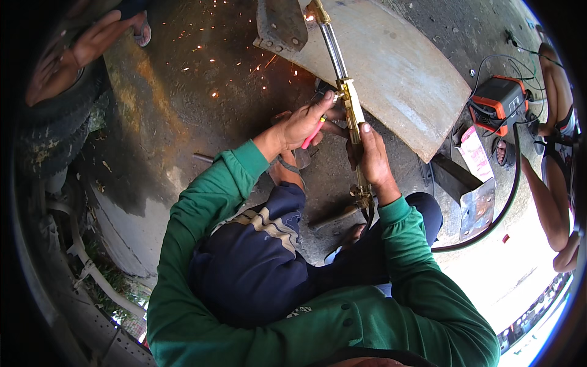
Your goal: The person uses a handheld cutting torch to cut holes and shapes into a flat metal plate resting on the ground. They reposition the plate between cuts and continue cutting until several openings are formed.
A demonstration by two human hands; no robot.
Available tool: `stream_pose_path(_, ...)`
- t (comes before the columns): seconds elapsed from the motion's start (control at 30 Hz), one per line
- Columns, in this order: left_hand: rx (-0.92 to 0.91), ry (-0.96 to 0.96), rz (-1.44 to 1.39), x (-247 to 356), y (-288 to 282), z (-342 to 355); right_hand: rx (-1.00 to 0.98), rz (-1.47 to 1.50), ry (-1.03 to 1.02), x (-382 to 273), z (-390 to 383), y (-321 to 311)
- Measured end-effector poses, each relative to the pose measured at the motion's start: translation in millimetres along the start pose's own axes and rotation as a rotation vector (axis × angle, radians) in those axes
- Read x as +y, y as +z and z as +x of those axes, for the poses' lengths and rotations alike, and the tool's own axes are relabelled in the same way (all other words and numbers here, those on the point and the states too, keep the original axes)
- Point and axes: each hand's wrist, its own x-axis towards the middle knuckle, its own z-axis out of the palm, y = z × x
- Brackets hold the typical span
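A brass and steel cutting torch (pixel 353 113) runs from my lap up to the top edge, its head near a steel plate. My right hand (pixel 375 159) is wrapped round its brass handle, thumb on top. My left hand (pixel 298 127) is closed at the torch's valve section, with the thumb beside a small knob and some fingers hidden. Beneath that palm shows a slim pink and yellow thing (pixel 313 133), whose kind I cannot make out. Orange sparks (pixel 215 95) scatter over the ground left of the torch head. A riveted metal piece (pixel 281 25) lies on the curved steel plate (pixel 397 73).
An orange and black machine box (pixel 498 104) with cables stands at the right, near other people's legs (pixel 550 189). A black hose (pixel 513 189) curves past a steel angle piece (pixel 477 208). Another person's foot (pixel 142 30) is upper left; a large tyre (pixel 58 131) is at the left.
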Motion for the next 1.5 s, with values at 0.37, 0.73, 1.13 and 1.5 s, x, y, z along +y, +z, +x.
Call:
stream_pose_path(0.37,-0.058,0.031,-0.05,-3.8,-0.7,4.9,-0.003,-0.02,-0.043,2.5,-0.9,-4.4)
stream_pose_path(0.73,-0.136,0.021,-0.154,-26.1,-9.4,16.6,0.08,-0.333,-0.177,2.9,1.1,-0.4)
stream_pose_path(1.13,-0.158,0.031,-0.171,-28.6,-5.4,21.0,0.106,-0.431,-0.237,7.4,5.5,-5.5)
stream_pose_path(1.5,-0.151,0.005,-0.197,-34.5,-7.4,26.8,0.127,-0.485,-0.267,14.7,8.8,-9.7)
